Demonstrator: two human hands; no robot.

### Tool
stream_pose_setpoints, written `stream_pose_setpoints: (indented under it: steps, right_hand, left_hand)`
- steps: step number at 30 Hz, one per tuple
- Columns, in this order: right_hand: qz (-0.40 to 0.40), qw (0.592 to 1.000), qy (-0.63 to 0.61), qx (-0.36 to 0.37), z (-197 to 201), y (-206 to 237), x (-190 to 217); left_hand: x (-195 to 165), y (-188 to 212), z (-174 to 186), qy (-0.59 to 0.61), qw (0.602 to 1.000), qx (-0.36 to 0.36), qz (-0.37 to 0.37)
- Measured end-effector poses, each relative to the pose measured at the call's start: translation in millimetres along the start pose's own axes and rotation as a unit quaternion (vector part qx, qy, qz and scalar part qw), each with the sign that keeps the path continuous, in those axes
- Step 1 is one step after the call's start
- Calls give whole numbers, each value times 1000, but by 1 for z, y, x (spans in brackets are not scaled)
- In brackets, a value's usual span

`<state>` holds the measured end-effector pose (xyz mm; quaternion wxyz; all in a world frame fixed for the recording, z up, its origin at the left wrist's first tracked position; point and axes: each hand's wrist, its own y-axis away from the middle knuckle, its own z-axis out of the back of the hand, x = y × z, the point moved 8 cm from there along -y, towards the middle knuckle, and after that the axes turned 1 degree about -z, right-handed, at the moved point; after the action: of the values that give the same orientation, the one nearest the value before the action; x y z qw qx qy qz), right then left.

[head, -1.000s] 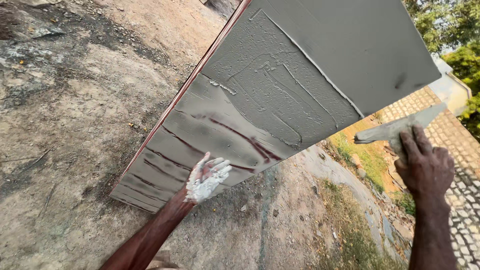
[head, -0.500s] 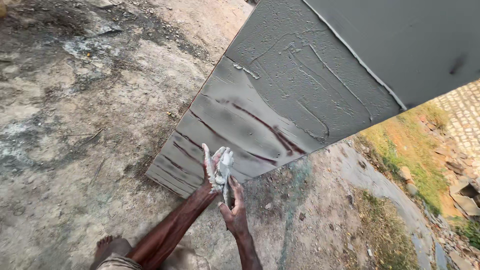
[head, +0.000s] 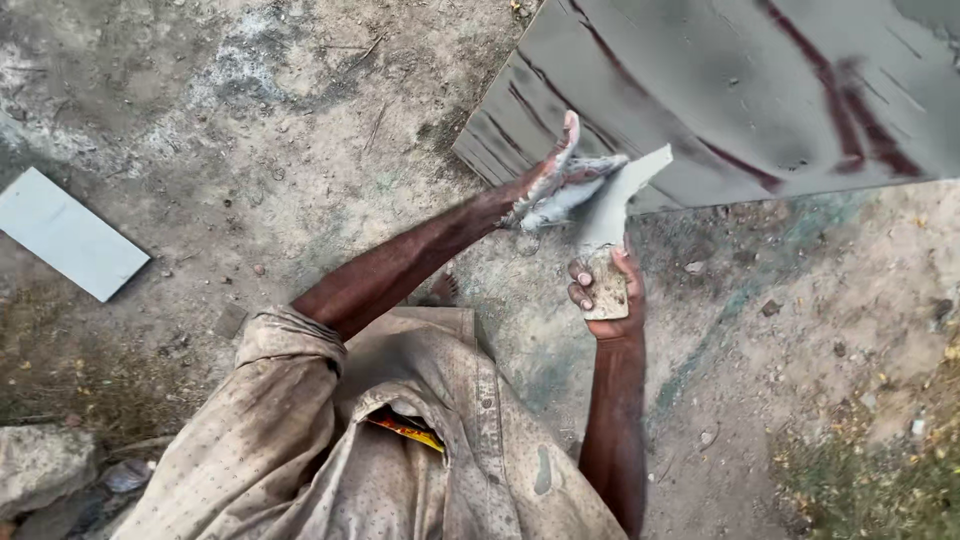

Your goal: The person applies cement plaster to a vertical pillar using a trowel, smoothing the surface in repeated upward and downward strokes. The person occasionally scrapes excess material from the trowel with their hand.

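Right hand (head: 605, 295): its grip is closed around the handle of a putty knife (head: 615, 205), thumb on one side, fingers curled over the other; the blade points up and away from the person.
Putty knife: wide, flat, pale blade smeared with grey paste; its upper edge lies against the fingers of the left hand, just above the right grip.
Left hand (head: 560, 185): palm and fingers coated with grey-white paste, fingers stretched out and lying on the blade, not wrapped round anything; the thumb sticks up toward the panel.
Panel (head: 760, 90): large flat board covered with grey paste, dark red streaks showing through; its lower edge lies just beyond both hands, its corner just past the left hand, away from the person.
Ground (head: 250, 120): bare, stony dirt under and around both hands, with greenish stains to the right of the right grip.
Small slab (head: 65, 235): pale rectangular piece lying flat on the ground, well apart to the left of both hands.
Clothing (head: 350, 450): dusty, stained shirt, the left sleeve rolled above the elbow.
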<state>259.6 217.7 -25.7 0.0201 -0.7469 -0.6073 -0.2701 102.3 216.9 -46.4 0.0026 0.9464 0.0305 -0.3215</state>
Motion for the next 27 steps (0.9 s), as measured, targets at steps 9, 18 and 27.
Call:
stream_pose_setpoints:
  steps: [9,18,27]
  right_hand:
    - [-158,908,-305,240,-104,28,-104]
    - [266,893,357,-72,-214,-37,89]
    - [214,-266,932,-121,-295,-123,194]
  left_hand:
    - [36,43,25,-52,978,-8,202]
    - [-68,220,125,-21,972,-223,-72]
    - [55,338,179,163,945,-280,-38]
